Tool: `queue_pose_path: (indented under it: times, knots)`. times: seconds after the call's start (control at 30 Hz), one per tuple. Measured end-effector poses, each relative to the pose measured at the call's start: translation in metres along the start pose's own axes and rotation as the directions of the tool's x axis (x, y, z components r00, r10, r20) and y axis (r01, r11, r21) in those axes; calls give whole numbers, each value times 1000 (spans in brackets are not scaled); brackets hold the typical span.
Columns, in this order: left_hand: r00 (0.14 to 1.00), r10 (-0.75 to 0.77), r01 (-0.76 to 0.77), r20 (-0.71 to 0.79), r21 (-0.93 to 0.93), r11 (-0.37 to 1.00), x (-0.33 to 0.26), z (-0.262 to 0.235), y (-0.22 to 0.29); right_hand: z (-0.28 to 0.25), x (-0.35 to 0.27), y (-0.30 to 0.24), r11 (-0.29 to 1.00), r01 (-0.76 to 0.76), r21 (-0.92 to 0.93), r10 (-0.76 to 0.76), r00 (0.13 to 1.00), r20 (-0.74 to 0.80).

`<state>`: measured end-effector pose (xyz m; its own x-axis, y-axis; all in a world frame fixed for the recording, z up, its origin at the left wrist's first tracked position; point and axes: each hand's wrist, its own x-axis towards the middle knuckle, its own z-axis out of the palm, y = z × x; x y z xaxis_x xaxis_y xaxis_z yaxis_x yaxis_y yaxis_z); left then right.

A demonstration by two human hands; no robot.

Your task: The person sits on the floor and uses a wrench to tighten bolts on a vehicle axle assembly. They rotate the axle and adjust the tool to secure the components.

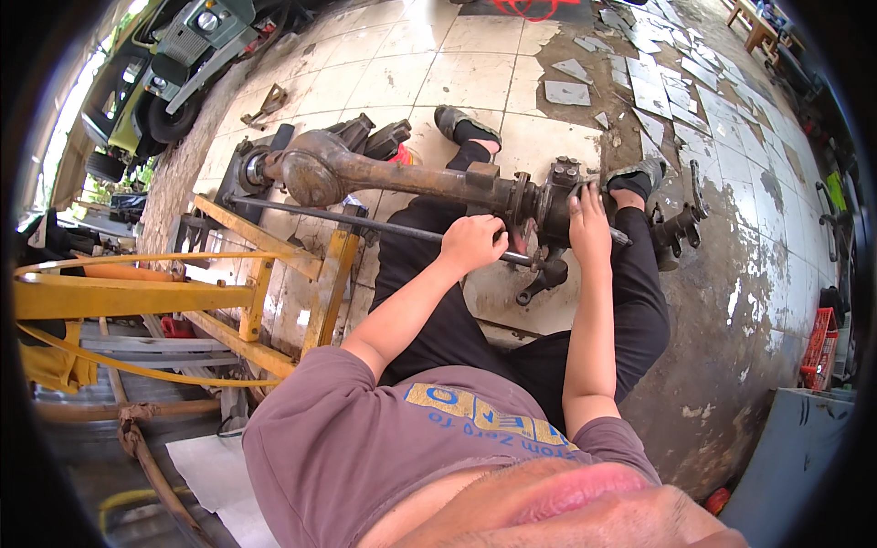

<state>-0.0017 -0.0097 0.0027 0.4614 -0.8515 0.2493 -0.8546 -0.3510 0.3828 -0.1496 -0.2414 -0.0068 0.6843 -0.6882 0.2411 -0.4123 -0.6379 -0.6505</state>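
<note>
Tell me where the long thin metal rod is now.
In the head view, the rod lies mostly left of centre, along the near side of the rusty axle housing, with the left hand at its right part.

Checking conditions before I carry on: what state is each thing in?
Left hand: fingers curled at the rod, grip unclear.
Right hand: fingers extended, against the hub housing.
Axle: rusty, lying crosswise.
Rod: straight, alongside the axle.
Hub housing: grimy, at the axle's end.
Yellow frame: paint worn.
Tile piece: loose.
Green vehicle: front wheel fitted.
</note>
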Motion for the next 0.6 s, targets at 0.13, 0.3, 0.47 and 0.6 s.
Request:
queue_pose_path:
  times: [0.13, 0.3, 0.47, 0.6]
  knots:
    - [999, -34, 34, -9, 7, 999, -11, 1, -2, -7, -9, -10, 1000, -17, 0, 17, 995, 99]
    - [1000, -5, 5, -1, 21, 1000, -1, 0, 0, 7, -2, -6, 996, 83, -29, -86, 991, -101]
    - [999, -38, 38, -21, 23, 999, -14, -1, -5, -2, -17, -13, 997, -47, -57, 56, 982, 181]
    - [1000, -12, 12, -9, 17, 1000, -3, 1, 0, 11, 2, 5, 999, 40, 16, -39, 999, -38]
